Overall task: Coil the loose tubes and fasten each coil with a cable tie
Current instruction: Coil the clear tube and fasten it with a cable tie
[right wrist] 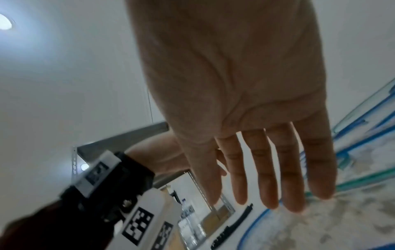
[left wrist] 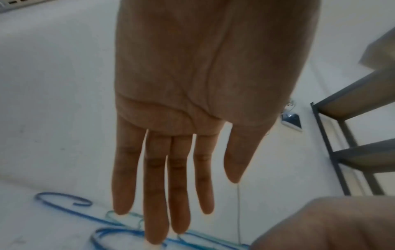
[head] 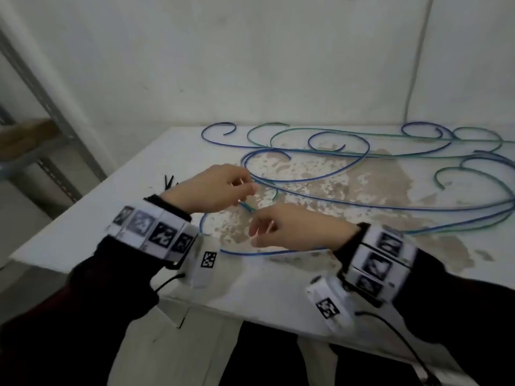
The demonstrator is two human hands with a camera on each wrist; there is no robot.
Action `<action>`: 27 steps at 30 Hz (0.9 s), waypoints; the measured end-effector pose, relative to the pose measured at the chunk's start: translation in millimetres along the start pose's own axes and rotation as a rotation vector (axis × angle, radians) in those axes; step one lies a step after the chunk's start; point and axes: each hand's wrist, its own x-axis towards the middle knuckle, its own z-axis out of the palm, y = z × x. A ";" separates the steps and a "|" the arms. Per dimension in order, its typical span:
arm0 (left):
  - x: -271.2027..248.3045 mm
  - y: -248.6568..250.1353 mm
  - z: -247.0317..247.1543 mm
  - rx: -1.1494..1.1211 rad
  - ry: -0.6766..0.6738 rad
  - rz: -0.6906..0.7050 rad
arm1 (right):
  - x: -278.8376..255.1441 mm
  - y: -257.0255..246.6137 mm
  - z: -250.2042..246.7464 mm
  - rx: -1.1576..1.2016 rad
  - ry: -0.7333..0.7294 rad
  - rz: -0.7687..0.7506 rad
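Several loose blue and green tubes (head: 328, 174) lie in wide curls across the white table (head: 83, 232). Both hands hover low over the near left part of the tangle. My left hand (head: 245, 188) is above a blue loop, and the left wrist view shows its fingers (left wrist: 156, 194) straight and holding nothing, with tubes (left wrist: 119, 231) beneath. My right hand (head: 256, 232) is just right of it, its fingers (right wrist: 267, 177) also straight and empty. A short blue tube end (head: 246, 206) shows between the two hands. Black cable ties (head: 168, 181) lie at the table's left edge.
The tabletop has a large worn, mottled patch (head: 320, 196) under the tubes. A white wall (head: 250, 65) stands right behind the table. A metal shelf rack (head: 41, 151) is off the left side. The black ties (right wrist: 233, 226) also show in the right wrist view.
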 end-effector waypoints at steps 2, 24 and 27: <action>7.2 -7.5 2.8 0.052 -0.053 -0.054 | 18.7 -3.4 3.8 -0.113 -0.089 0.092; 63.2 8.1 -11.2 -0.599 0.255 0.286 | -0.6 30.4 -136.5 0.583 0.777 -0.197; 82.7 25.5 -6.2 -0.683 0.276 0.339 | -10.7 57.2 -153.1 0.622 0.909 -0.155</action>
